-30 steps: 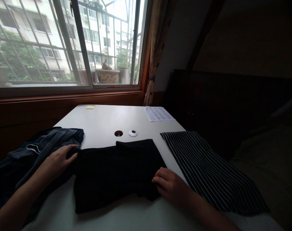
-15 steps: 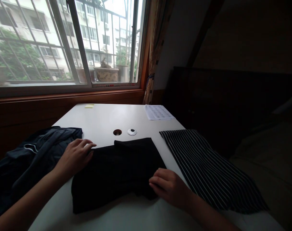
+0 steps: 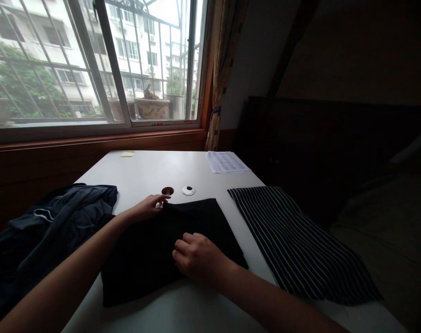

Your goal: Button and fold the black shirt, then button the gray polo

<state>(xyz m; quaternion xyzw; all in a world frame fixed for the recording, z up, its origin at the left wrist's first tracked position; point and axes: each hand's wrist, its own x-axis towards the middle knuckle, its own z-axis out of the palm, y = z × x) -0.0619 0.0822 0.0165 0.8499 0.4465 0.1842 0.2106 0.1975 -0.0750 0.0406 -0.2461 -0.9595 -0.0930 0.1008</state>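
Note:
A folded black garment (image 3: 144,259) lies on the white table in front of me. My left hand (image 3: 149,206) is at its far edge, pinching the cloth near a fold, with the forefinger reaching out over the table. My right hand (image 3: 198,256) rests at the near side of the garment, its fingers curled in on the fabric; the fingertips are partly hidden. To the right lies a black garment with white stripes (image 3: 293,236), laid flat. A crumpled dark blue garment (image 3: 71,217) lies to the left, beside my left forearm.
The white table (image 3: 155,169) has a round cable hole (image 3: 167,190) and a white round cover (image 3: 188,190) beyond the garment. Printed sheets (image 3: 227,162) and a yellow note (image 3: 127,154) lie at the far edge. A barred window (image 3: 130,69) is behind.
My left hand has moved right along the garment's far edge. My right hand has moved left from its right side, and that side now lies flatter and reaches further right.

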